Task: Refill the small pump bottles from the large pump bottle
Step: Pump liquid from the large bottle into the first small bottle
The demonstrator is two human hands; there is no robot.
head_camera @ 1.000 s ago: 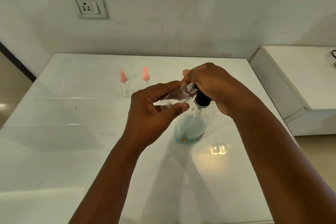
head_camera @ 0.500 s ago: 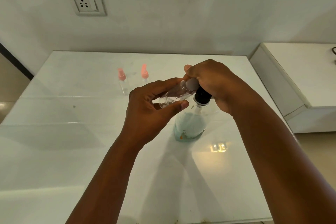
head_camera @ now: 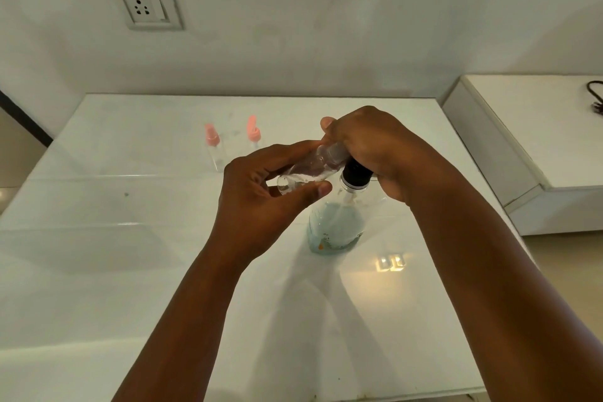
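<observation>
The large clear pump bottle [head_camera: 336,225] stands on the white table [head_camera: 130,271], partly filled with pale blue liquid, its black pump collar just under my right hand [head_camera: 368,147]. That hand is closed over the pump head, which it hides. My left hand [head_camera: 261,192] holds a small clear bottle [head_camera: 310,170] without a cap, tilted nearly on its side, its mouth up against the pump under my right fingers. A little liquid shows inside it. Two small clear bottles with pink pump tops, one on the left [head_camera: 213,148] and one on the right [head_camera: 253,130], stand further back.
A white wall with a power socket [head_camera: 146,6] rises behind the table. A lower white cabinet [head_camera: 528,147] stands to the right, with a black cable [head_camera: 595,98] at its far edge. A light reflection [head_camera: 390,263] glints on the tabletop.
Both hands keep their grips at the pump. The small bottle's angle shifts very slightly. The view has tilted a little.
</observation>
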